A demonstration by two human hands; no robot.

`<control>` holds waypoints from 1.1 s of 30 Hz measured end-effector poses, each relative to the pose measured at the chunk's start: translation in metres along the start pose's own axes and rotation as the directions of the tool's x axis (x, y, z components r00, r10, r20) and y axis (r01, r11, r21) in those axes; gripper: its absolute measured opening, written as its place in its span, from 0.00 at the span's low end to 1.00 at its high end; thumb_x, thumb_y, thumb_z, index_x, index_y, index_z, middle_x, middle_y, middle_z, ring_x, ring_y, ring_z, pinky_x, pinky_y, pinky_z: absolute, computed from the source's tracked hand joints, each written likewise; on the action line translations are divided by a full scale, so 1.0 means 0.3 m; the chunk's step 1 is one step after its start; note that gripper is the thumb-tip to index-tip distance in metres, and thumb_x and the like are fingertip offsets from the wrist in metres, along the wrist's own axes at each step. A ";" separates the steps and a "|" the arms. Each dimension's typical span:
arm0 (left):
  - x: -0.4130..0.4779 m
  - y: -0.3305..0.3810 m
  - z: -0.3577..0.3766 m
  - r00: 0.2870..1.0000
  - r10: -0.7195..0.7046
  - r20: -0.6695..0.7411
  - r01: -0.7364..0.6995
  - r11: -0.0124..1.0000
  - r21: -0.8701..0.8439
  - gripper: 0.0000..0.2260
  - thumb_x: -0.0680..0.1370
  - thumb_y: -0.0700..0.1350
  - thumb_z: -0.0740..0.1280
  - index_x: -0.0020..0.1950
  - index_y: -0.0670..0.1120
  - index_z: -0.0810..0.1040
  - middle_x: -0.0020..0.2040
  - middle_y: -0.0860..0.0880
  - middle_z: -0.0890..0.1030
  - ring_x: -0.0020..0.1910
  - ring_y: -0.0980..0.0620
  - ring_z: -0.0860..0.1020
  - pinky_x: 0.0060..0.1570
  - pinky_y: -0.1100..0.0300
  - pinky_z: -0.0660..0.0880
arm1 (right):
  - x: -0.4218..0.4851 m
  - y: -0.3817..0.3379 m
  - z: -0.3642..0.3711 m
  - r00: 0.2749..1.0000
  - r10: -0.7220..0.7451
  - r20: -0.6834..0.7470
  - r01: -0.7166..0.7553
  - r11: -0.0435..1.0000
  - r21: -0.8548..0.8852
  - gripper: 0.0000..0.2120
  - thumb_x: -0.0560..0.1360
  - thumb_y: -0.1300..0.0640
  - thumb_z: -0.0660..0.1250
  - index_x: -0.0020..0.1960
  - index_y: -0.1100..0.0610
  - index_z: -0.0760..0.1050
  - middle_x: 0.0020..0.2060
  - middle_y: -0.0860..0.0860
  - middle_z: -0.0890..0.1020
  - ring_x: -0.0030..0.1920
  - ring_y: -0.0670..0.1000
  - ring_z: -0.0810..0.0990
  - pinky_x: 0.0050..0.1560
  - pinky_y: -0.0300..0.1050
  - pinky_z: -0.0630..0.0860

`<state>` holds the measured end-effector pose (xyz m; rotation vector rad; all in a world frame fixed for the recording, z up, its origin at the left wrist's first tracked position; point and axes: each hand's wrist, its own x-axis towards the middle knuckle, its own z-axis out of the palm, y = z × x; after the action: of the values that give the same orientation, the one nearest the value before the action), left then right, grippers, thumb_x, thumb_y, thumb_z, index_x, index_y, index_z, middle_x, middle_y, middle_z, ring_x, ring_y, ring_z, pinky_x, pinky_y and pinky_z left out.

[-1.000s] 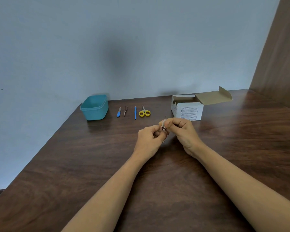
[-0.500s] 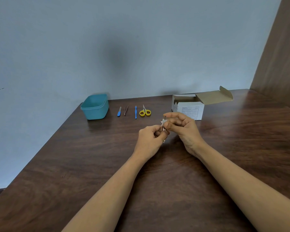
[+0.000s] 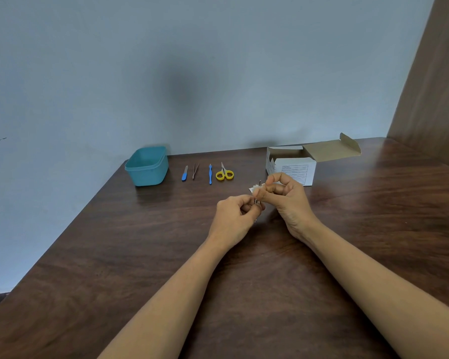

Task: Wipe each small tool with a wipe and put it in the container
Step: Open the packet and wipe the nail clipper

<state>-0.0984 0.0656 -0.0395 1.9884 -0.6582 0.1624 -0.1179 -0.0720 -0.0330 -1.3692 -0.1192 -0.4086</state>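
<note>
Two bare forearms, uncovered to the frame edge, left hand (image 3: 233,216), right hand (image 3: 289,202), both bare

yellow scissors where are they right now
Head view: the yellow scissors lie far back on the table, rightmost in the tool row, just right of a slim blue tool and left of the open white box.

Head-worn view, facing forward and down, table (image 3: 114,255) near
</note>
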 end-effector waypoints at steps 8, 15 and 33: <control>0.003 -0.002 0.000 1.000 -0.019 0.015 0.019 1.000 0.003 0.10 0.78 0.45 0.67 0.43 0.40 0.82 0.27 0.53 0.71 0.25 0.59 0.66 0.28 0.69 0.64 | 0.002 -0.003 -0.004 1.000 0.010 0.003 -0.010 0.998 0.058 0.12 0.70 0.70 0.70 0.43 0.57 0.70 0.34 0.52 0.85 0.43 0.47 0.84 0.49 0.39 0.77; 0.001 0.001 0.003 0.999 -0.024 0.038 0.022 0.999 0.035 0.10 0.78 0.46 0.67 0.43 0.41 0.82 0.28 0.53 0.72 0.26 0.59 0.66 0.30 0.67 0.63 | 0.006 -0.011 -0.004 0.998 0.032 -0.053 -0.025 0.991 0.129 0.17 0.65 0.70 0.73 0.42 0.55 0.68 0.30 0.50 0.84 0.44 0.49 0.84 0.45 0.38 0.78; -0.002 0.000 0.004 1.000 0.003 0.013 -0.003 1.000 0.021 0.12 0.80 0.49 0.63 0.41 0.49 0.82 0.29 0.55 0.77 0.31 0.62 0.76 0.35 0.72 0.68 | 0.019 -0.025 -0.011 0.973 0.121 -0.196 -0.048 0.938 0.343 0.16 0.66 0.66 0.72 0.38 0.52 0.66 0.32 0.48 0.84 0.34 0.43 0.77 0.29 0.31 0.67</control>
<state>-0.0990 0.0649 -0.0403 2.0099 -0.6709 0.1587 -0.1156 -0.0774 -0.0250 -0.9822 0.0482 -0.4389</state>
